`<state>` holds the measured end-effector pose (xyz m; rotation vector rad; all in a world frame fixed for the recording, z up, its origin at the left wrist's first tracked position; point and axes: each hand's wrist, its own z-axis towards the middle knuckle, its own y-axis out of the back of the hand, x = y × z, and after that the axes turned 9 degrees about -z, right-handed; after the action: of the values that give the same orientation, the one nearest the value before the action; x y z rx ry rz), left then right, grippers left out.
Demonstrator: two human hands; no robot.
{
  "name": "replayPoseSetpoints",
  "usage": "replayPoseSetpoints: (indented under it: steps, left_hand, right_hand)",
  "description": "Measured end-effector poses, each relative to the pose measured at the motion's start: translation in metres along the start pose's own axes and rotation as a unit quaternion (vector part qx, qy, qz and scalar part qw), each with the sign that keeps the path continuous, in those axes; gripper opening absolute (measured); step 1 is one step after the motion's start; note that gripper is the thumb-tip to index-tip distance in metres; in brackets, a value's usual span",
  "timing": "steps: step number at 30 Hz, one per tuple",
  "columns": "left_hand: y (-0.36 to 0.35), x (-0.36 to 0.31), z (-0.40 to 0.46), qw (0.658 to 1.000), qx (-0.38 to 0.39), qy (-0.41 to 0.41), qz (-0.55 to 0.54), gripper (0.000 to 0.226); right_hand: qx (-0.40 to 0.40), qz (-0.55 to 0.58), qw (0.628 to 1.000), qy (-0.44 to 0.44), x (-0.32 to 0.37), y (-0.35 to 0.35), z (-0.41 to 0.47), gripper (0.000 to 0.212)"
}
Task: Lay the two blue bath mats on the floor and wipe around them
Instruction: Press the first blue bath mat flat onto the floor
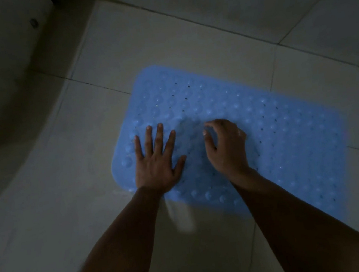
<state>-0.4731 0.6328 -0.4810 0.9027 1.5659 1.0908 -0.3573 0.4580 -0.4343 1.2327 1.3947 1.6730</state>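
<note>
Both hands, left hand (158, 160) flat, right hand (226, 146) curled, rest on blue mat (285, 128).

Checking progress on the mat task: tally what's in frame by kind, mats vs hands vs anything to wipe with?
Blue bath mats: 1, the blue mat lying flat on the tiled floor
Hands: 2, left hand spread flat on the mat, right hand curled, fingers bent
Cloths or wipers: 0 visible
Total: 3

The bath mat (263, 130) lies on the floor (49, 217); both hands rest on its left end.
</note>
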Motion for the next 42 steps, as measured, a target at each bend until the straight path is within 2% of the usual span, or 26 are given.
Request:
replayPoseSetpoints:
  steps: [6,15,21,23,26,30,32,37,42]
  left_hand:
    - [-0.001,0.003,0.0,1.0,0.008,0.002,-0.01,0.08]
    - [-0.002,0.0,0.002,0.999,0.016,0.0,-0.028,0.082]
    - [0.014,-0.002,0.007,0.993,0.086,0.023,-0.076,0.091]
    - [0.035,0.002,0.009,0.983,0.098,0.046,-0.146,0.087]
    - [0.071,0.018,0.004,0.966,0.004,0.108,-0.233,0.071]
    - [0.101,0.059,-0.014,0.959,-0.04,0.194,-0.203,0.063]
    - [0.103,0.081,-0.023,0.957,-0.049,0.212,-0.19,0.058]
    - [0.09,0.114,-0.038,0.951,-0.075,0.239,-0.181,0.056]
    - [0.081,0.123,-0.039,0.965,-0.058,0.207,-0.152,0.061]
  right_hand:
    - [0.012,0.002,1.0,-0.003,0.004,-0.006,-0.005,0.032]
    - [-0.02,0.017,0.999,0.018,0.013,-0.006,0.005,0.027]
    - [-0.048,0.032,0.998,0.035,0.041,0.018,0.01,0.03]
    - [-0.034,0.04,0.999,0.012,0.062,0.03,0.01,0.033]
    - [-0.011,0.049,0.999,0.008,0.094,0.034,0.007,0.039]
    - [0.086,0.019,0.994,0.063,0.141,0.005,0.002,0.041]
    - [0.132,-0.006,0.987,0.087,0.167,-0.024,-0.008,0.053]
    - [0.115,-0.106,0.982,0.105,0.195,-0.083,-0.03,0.091]
    - [0.113,-0.141,0.977,0.111,0.198,-0.096,-0.034,0.094]
